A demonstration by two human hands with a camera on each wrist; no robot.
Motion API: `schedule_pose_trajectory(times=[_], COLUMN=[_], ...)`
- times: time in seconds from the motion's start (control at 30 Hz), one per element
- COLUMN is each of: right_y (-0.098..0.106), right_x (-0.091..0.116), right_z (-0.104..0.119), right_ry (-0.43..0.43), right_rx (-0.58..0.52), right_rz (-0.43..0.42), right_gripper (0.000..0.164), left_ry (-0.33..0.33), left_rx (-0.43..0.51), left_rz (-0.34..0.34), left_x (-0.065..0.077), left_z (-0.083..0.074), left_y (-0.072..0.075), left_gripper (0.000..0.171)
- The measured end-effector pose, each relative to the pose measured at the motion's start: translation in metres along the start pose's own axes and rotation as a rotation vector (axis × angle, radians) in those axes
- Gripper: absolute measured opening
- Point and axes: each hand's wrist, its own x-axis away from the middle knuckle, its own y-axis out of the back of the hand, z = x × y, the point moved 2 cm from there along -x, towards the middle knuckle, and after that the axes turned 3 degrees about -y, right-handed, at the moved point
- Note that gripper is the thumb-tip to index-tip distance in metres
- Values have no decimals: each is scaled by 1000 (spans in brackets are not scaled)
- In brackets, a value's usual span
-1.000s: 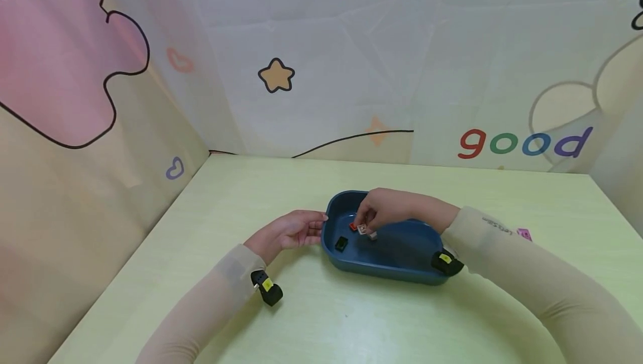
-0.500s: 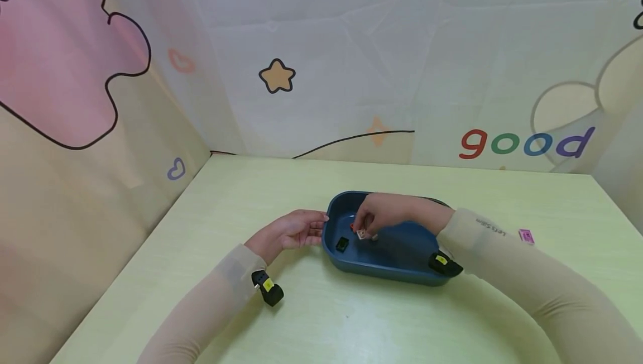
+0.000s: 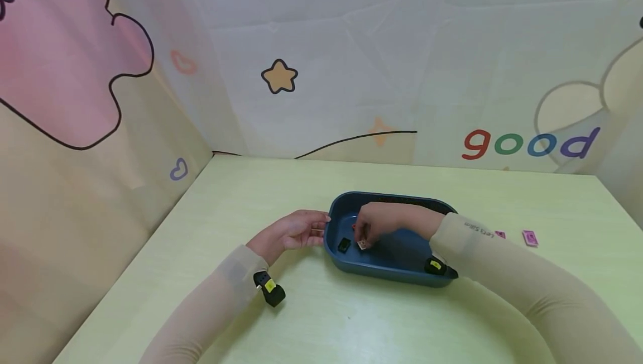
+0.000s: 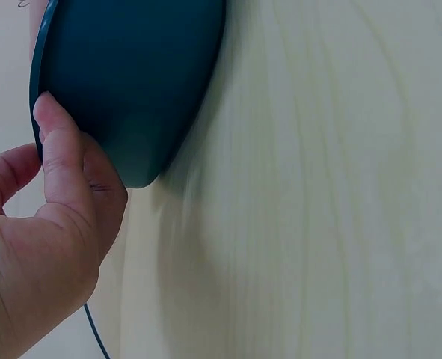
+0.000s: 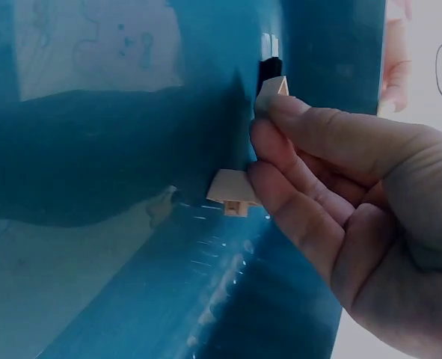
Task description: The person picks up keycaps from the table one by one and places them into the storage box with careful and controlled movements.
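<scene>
A blue tub (image 3: 387, 277) stands on the table with small pieces in it. My left hand (image 3: 296, 231) holds its left end; in the left wrist view, fingers (image 4: 63, 164) lie against the outer wall at the rim. My right hand (image 3: 377, 223) reaches into the tub and pinches a small cream piece (image 5: 271, 91) between thumb and fingertips. A second cream piece (image 5: 232, 185), slant-sided like a keycap with a stub, touches the lower fingers. Beyond lies a black piece (image 3: 344, 245). A red piece (image 3: 354, 226) is mostly hidden behind the right hand.
Two pink pieces, the nearer one (image 3: 499, 234) partly behind the right sleeve and the other (image 3: 529, 238) farther right, lie on the pale table (image 3: 261, 185). A printed cloth (image 3: 351, 73) hangs behind the table. A black wrist camera (image 3: 435, 266) sits above the tub's right end.
My right hand has moved slightly toward me inside the tub, with the cream piece in its fingers. A second pink piece shows beside the sleeve. My left hand keeps its place.
</scene>
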Motion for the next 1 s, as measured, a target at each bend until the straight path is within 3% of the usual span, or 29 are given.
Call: schedule_pose_trajectory(times=[0.6,1.0], right_y=[-7,-6], right_x=[-6,-6], right_z=[2,3], right_ry=[-77,-83], right_rx=[-10,-13], right_rz=[1,20], right_gripper=[15,19], left_ry=[2,17], left_rx=[14,26], left_rz=[7,7], left_x=[-1,-2], left_z=[1,1], left_y=[0,1], left_gripper=[19,15])
